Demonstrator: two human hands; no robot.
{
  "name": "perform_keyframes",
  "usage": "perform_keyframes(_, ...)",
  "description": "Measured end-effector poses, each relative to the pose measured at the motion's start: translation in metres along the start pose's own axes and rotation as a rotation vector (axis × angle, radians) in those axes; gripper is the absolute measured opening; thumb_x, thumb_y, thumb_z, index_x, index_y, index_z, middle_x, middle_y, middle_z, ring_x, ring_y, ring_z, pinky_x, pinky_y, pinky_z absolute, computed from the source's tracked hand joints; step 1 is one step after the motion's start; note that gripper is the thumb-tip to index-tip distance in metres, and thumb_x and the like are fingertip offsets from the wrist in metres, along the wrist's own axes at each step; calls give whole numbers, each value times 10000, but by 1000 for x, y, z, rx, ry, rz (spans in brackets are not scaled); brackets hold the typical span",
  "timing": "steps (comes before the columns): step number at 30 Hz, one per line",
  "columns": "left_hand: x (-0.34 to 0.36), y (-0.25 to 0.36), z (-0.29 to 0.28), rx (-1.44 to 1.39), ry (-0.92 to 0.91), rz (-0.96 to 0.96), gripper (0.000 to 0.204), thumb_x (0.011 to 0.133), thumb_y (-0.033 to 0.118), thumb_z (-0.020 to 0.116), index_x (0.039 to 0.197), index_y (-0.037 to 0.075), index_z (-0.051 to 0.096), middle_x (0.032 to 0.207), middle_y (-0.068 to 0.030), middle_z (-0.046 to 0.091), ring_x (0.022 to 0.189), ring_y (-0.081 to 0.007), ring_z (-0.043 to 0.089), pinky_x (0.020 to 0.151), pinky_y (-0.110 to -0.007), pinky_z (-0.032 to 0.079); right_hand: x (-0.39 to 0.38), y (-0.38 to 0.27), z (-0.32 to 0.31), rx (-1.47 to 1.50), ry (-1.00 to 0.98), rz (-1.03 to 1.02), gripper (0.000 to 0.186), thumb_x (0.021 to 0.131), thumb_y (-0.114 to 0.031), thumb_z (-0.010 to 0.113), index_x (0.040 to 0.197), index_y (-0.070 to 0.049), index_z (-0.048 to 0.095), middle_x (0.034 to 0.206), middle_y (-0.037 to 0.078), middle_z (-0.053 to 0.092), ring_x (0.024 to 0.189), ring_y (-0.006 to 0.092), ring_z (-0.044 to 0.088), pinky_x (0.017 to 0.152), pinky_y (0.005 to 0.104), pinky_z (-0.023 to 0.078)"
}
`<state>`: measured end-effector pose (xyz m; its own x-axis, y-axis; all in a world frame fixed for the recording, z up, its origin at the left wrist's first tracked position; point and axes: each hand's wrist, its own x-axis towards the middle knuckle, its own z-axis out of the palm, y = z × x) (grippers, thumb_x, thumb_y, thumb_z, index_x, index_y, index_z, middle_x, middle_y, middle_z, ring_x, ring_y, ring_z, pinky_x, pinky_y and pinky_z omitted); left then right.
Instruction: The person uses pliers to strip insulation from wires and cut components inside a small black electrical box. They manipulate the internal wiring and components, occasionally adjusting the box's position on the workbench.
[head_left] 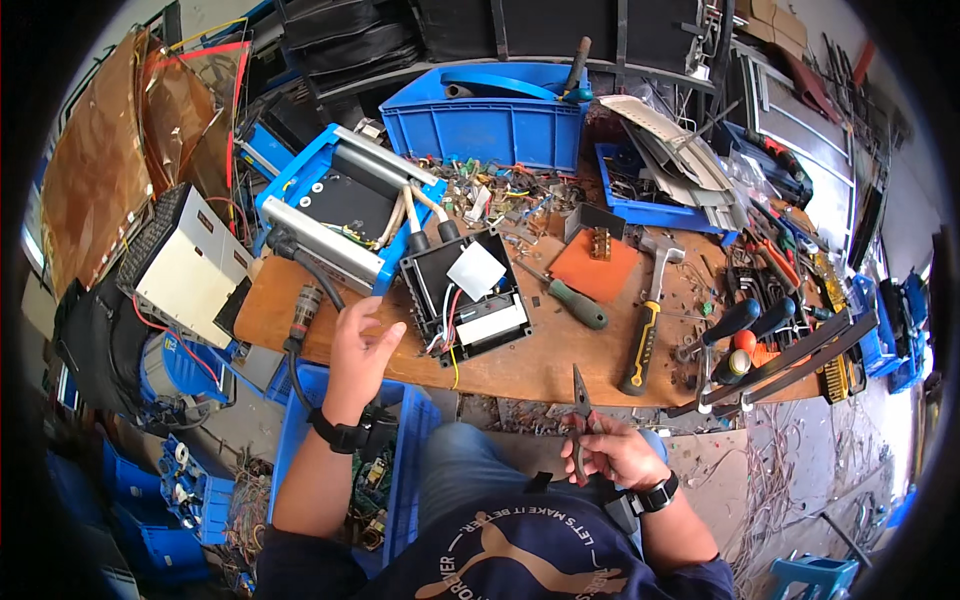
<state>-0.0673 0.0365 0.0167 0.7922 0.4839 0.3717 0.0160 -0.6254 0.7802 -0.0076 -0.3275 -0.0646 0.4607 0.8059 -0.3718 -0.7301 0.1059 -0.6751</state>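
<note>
My left hand [365,345] is held over the table's front edge with its fingers apart and nothing in it. Just right of it lies an opened black electronics box [490,240] with coloured wires, a white block and a pale square piece inside; two thick cables enter its far side. In my right hand [625,455], near my lap, is a pair of needle-nose pliers [581,400] with red handles, its tips pointing up toward the table. A black cable with a round metal connector [303,312] runs beside my left hand.
A green-handled screwdriver [580,305], an orange sheet [595,265] and a hammer [645,330] lie on the wooden table [440,375]. Behind stand a blue-and-silver frame [350,200] and a blue crate [485,130]. More hand tools crowd the right side; a blue bin [408,460] stands below.
</note>
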Motion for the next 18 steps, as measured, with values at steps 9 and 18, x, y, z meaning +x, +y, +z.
perform_keyframes(9, 27, -3, 20, -454, -163, -391, 543, 921, 379, 629, 1307, 17, 509, 1206, -86, 583, 1098, -180, 549, 921, -346, 433, -2, -4, 1, -9, 22, -10, 434, 904, -44, 517, 1316, 13, 395, 974, 148, 645, 812, 290, 677, 642, 373, 562)
perform_keyframes(18, 34, -18, 38, -689, -296, -284, 457, 938, 214, 635, 1303, -22, 492, 1161, -58, 609, 1058, -128, 558, 925, -266, 428, -4, -2, -2, -52, 41, -13, 369, 907, -22, 444, 1273, 27, 417, 977, 182, 635, 808, 317, 672, 647, 396, 571)
